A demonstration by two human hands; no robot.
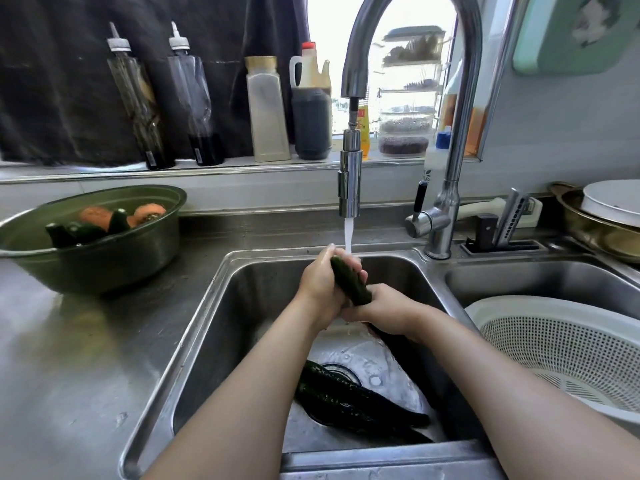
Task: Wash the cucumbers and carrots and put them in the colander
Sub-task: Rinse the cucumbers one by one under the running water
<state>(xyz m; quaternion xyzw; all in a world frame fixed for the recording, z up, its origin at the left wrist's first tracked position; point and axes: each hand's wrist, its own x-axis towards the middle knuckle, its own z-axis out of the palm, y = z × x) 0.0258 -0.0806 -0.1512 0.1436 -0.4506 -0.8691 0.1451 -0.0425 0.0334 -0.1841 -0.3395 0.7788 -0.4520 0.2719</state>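
Green cucumber (pixel 350 281) is clasped under the stream (pixel 348 233) above the sink (pixel 249 306), left hand (pixel 320 285) round its top and right hand (pixel 384 308) round its lower end; best rolled while rubbed so water reaches every side (colander (pixel 554 341) waits at 3 o'clock).

Home kitchen, seen from over the sink.
A stainless double sink (pixel 221 282) with a tall gooseneck tap (pixel 464 98) fills the middle of the frame. Squeeze bottles (pixel 135 98) and a dark sauce jug (pixel 310 123) line the window ledge at upper left, with stacked food containers (pixel 408 98) behind the tap. A green cutting board (pixel 575 39) hangs at upper right. A white colander (pixel 554 348) sits at lower right, and a green basin (pixel 104 265) of carrots (pixel 93 216) and cucumbers (pixel 83 232) stands at left.
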